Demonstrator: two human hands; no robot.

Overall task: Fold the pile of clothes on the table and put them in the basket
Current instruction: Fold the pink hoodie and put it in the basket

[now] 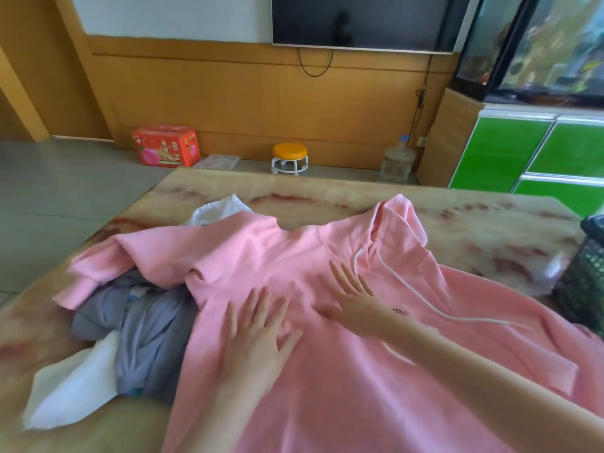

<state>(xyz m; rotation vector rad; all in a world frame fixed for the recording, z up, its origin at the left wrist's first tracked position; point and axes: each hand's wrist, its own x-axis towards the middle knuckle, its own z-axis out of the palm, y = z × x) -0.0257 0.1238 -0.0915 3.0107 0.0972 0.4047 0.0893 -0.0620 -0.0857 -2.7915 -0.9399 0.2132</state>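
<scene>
A pink hoodie (327, 387) with a white drawstring lies spread across the marble-patterned table (474, 220). My left hand (258, 335) rests flat on its chest with fingers spread. My right hand (353, 295) presses flat on the cloth just right of it, near the neck. A grey garment (147, 328) and white cloth (72, 384) lie bunched under the hoodie's left side. More white fabric (219, 207) shows behind the hoodie's sleeve. The dark mesh basket (585, 276) stands at the table's right edge, partly cut off.
Beyond the table, on the floor by the wooden wall, stand a red box (165, 146), a small orange-topped stool (290, 157) and a water jug (397, 162). A green cabinet (539, 152) with a fish tank on top is at the right.
</scene>
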